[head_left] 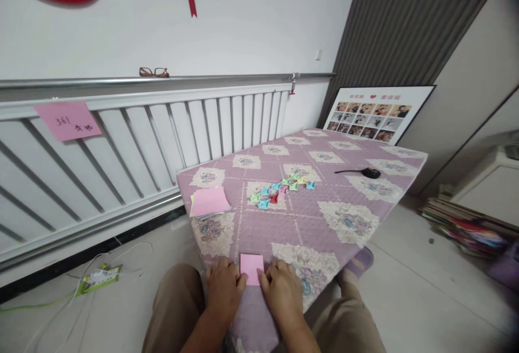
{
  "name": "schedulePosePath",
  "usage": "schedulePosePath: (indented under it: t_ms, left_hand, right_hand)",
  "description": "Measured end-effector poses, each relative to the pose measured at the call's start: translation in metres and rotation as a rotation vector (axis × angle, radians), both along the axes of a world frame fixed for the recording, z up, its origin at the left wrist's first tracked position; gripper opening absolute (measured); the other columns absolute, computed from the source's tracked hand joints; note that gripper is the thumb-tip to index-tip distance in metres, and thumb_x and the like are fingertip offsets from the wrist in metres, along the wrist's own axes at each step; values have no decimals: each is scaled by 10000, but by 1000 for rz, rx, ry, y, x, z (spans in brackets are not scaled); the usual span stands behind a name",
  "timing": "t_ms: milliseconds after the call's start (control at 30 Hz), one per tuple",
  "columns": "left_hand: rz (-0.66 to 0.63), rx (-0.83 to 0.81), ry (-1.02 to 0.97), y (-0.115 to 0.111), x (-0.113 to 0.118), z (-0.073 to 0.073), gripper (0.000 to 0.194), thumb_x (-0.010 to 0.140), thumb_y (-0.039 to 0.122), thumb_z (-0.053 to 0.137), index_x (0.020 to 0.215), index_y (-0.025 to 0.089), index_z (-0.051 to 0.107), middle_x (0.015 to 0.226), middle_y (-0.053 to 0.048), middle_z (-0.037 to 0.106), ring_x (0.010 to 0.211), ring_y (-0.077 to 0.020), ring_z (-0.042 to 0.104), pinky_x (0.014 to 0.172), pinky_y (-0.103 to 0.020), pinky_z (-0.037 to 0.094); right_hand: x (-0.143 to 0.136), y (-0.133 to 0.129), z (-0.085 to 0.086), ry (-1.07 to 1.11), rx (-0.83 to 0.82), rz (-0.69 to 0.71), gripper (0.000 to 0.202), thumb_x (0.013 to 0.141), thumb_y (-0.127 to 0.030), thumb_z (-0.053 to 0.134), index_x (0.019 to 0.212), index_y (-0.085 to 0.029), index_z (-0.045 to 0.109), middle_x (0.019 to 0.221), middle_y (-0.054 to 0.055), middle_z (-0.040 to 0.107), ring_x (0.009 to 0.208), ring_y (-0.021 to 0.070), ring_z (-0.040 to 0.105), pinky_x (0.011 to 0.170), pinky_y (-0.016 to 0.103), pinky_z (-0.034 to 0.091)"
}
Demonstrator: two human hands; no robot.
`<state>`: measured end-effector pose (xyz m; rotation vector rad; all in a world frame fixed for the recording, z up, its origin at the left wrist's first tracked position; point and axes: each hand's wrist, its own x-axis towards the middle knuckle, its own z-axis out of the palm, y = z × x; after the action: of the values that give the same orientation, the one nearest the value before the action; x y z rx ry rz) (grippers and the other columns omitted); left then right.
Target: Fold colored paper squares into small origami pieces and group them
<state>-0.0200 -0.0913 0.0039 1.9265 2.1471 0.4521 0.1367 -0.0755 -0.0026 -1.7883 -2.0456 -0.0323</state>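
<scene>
1. In the head view, I see both thumbs on the lower edge of the pink paper square (252, 270), flat between the hands.
2. My left hand (225, 282) and right hand (283, 288) rest with fingers loosely curled, gripping nothing.
3. Beyond them, folded paper pieces (283, 191) lie ahead; a paper stack (210, 201) sits ahead-left.

White radiator (227, 123), white wall (259, 23), pale tiled floor (421, 266), grey ribbed panel (381, 23)

Pink paper (251, 267); purple cloth (263, 228) with floral cream patches.
</scene>
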Motion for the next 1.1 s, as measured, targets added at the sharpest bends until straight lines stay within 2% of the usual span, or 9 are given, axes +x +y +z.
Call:
schedulePosePath:
  t_ms: [233,300,400,467,533,633,767,933,1100]
  left_hand:
    - [-11,65,-6,-2,3,-1,128,861,260,516,863,208,633,948,-38,613,966,-232,510,885,-380,298]
    - [-108,105,-8,-3,6,-1,178,889,201,475,934,233,645,1040,-29,618,1012,-218,501,905,-372,298]
    - [-344,117,-1,-1,9,-1,329,928,134,390,1035,308,647,1162,16,615,1101,-187,478,932,-350,301]
    - [-476,82,7,1,8,-3,379,936,137,373,1138,350,614,1205,31,613,1147,-179,462,950,-346,306]
    - [-535,52,13,3,3,-5,402,933,164,383,1240,361,553,1267,24,589,1197,-190,437,984,-363,298]
    - [-495,16,28,7,-8,-6,437,911,207,405,1319,338,490,1383,1,501,1281,-230,372,1052,-439,239]
    - [-349,-53,42,17,-17,-1,469,878,287,440,1346,278,474,1453,-34,413,1341,-278,299,1091,-516,180]
    - [-144,-28,-14,17,-8,-3,481,875,303,422,1340,194,483,1453,-87,401,1341,-268,305,1106,-458,200]
    - [-109,41,-57,-2,4,-17,575,833,289,476,1391,170,410,1498,-103,318,1366,-282,258,1120,-450,161]
  right_hand:
    - [-1,-1,4,-32,-22,-9,217,846,-331,586,664,-219,624,803,48,597,795,204,508,683,298,310]
    - [-1,-1,5,-33,-29,-8,212,846,-327,585,669,-220,627,809,48,600,796,201,508,687,296,314]
    - [-1,0,4,-36,-31,-9,210,857,-327,569,688,-222,634,821,50,606,793,198,510,685,296,321]
    - [0,1,3,-39,-29,-10,209,863,-327,561,697,-222,633,821,53,607,789,200,512,677,298,325]
    - [0,2,1,-45,-22,-7,208,860,-331,560,695,-222,625,812,57,604,784,205,514,670,302,328]
    - [1,3,-2,-48,3,8,213,854,-340,563,681,-224,606,808,63,602,778,210,515,676,311,336]
    - [1,2,-2,-13,30,1,195,839,-329,579,671,-231,577,793,53,599,769,207,516,671,309,341]
    - [2,0,0,36,41,5,97,831,-307,582,773,-232,601,807,49,613,785,212,528,686,309,358]
    - [3,0,-1,69,34,25,168,870,-340,532,918,-218,637,868,64,635,834,228,544,733,331,378]
